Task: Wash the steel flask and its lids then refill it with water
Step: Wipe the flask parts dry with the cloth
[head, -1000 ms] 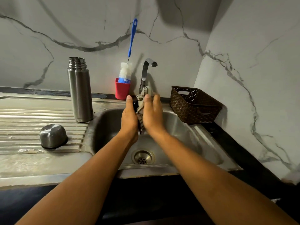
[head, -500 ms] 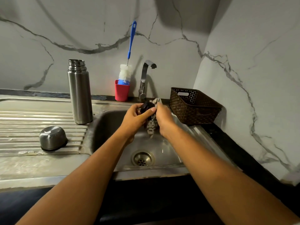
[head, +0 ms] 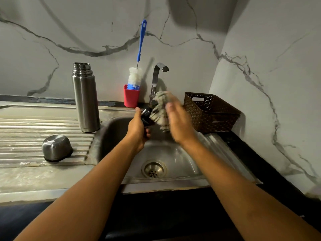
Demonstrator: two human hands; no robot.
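Steel sink (head: 112,129) closest in, with two bare forearms reaching over its front rim. Drain (head: 153,169) sits in the basin floor below and between the wrists. Basin wall shines, looks wet.

Left of the basin is a ribbed drainboard (head: 34,122). Steel cap (head: 57,147) lies on it mouth down, well apart from both hands.

Both hands are raised above the basin, at mid depth. Left hand (head: 138,132) has its fingers curled round a small black lid (head: 146,115), thumb up along its near side. Right hand (head: 179,124) is blurred; it holds a pale, streaked scrubber (head: 159,110), fingers closed about it as far as the blur allows. Scrubber touches the black lid on its right side. Cannot tell whether water is running.

Further back, the flask (head: 86,100) stands upright on the drainboard at the basin's left rear corner. Its mouth is uncovered, threads showing, and nothing touches it.

Behind the hands a red cup (head: 131,98) stands at the wall with a blue-handled bottle brush (head: 141,44) in it, bristles up out of the cup, handle leaning on the wall. Tap (head: 156,79) is just right of the cup, spout over the basin, its base partly hidden by the scrubber. Brown perforated basket (head: 212,112) sits on the counter right of the tap, near the right hand.

White veined marble wall (head: 104,23) at the back, turning a corner on the right.
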